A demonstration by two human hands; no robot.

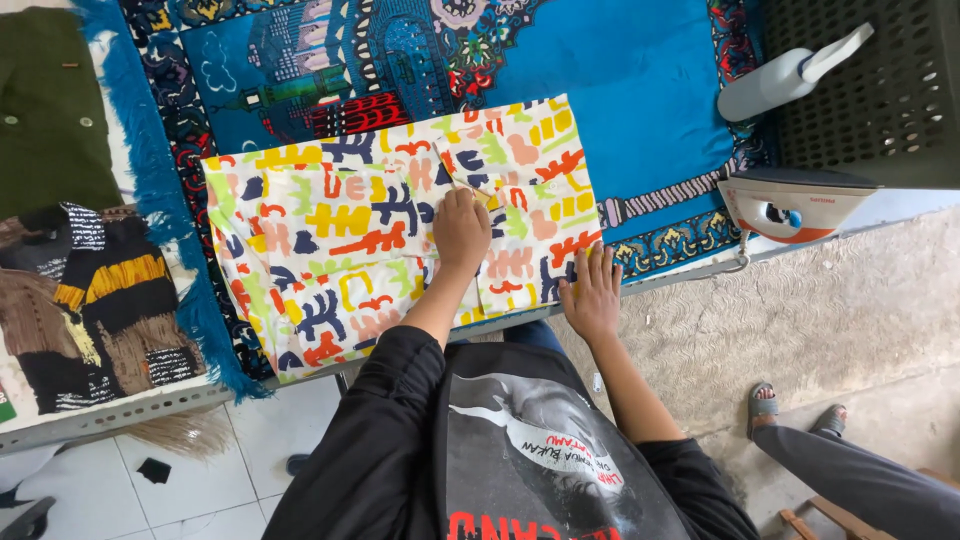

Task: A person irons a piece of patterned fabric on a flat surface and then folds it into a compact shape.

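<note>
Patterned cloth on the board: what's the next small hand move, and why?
Probably slide the left hand outward along the patterned cloth to flatten the fold. It presses near the folded edge while the right hand pins the near edge, and the iron stands parked aside.

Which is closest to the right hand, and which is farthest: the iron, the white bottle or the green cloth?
From the right hand:
1. Iron, on the table's right edge.
2. White bottle, farther back on the right.
3. Green cloth, far across at the left corner.
</note>
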